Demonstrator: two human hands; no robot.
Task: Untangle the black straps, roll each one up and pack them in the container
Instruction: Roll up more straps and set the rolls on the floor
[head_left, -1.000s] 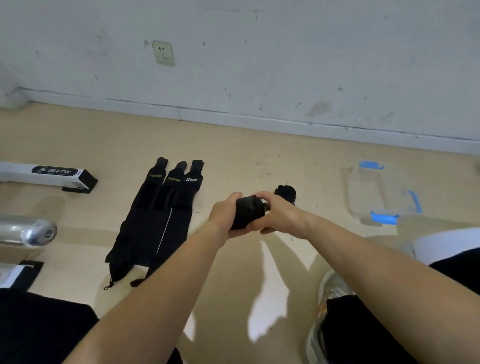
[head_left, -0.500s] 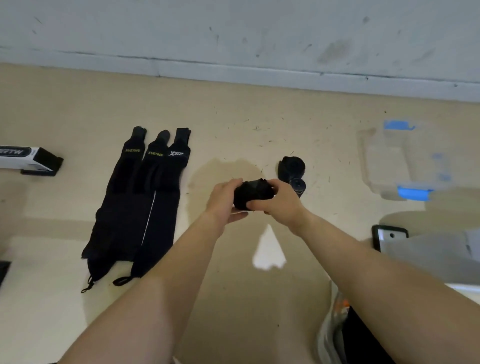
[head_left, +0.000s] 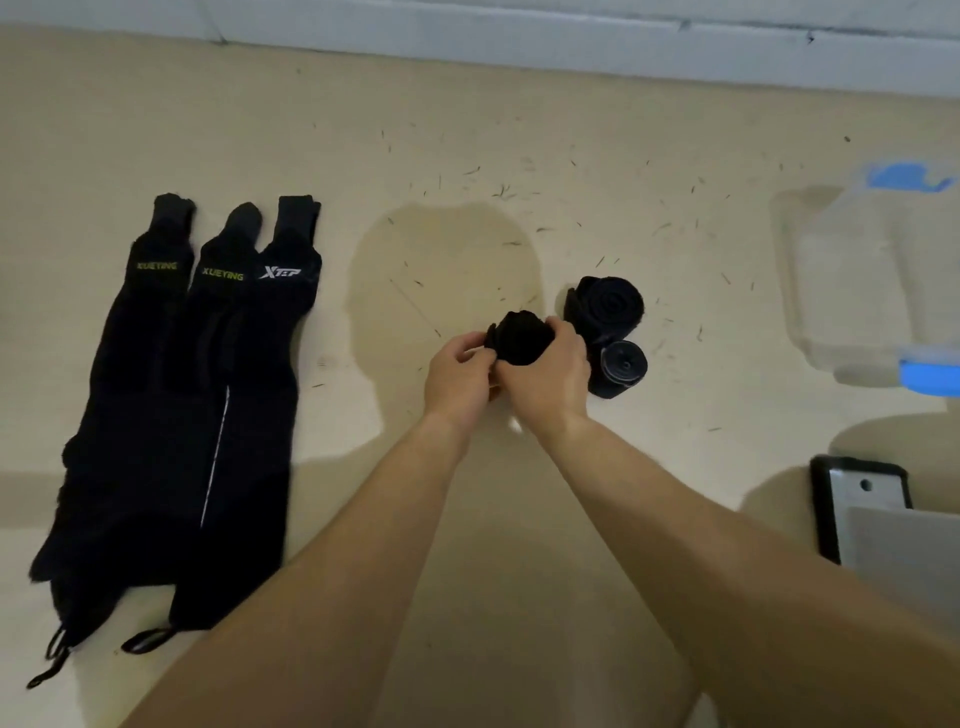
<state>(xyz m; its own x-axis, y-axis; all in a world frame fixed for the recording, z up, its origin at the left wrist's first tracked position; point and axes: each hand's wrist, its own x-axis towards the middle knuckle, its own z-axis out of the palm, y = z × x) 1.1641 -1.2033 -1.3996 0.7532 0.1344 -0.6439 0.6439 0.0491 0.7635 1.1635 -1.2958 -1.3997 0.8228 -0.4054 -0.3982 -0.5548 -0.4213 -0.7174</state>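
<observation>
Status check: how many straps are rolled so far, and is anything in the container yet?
Done: a larger rolled strap and a smaller rolled strap lie together on the floor, right of the hands. In hand: the left hand and right hand grip a third roll. Left: three flat straps to roll; the clear container looks empty, though blurred.

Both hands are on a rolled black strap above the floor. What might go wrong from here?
The rolled strap is gripped only between the left hand and right hand; if its end is loose, it may unroll on release. The finished rolls lie right beside the right hand, so a move toward the container at far right might knock them.
</observation>
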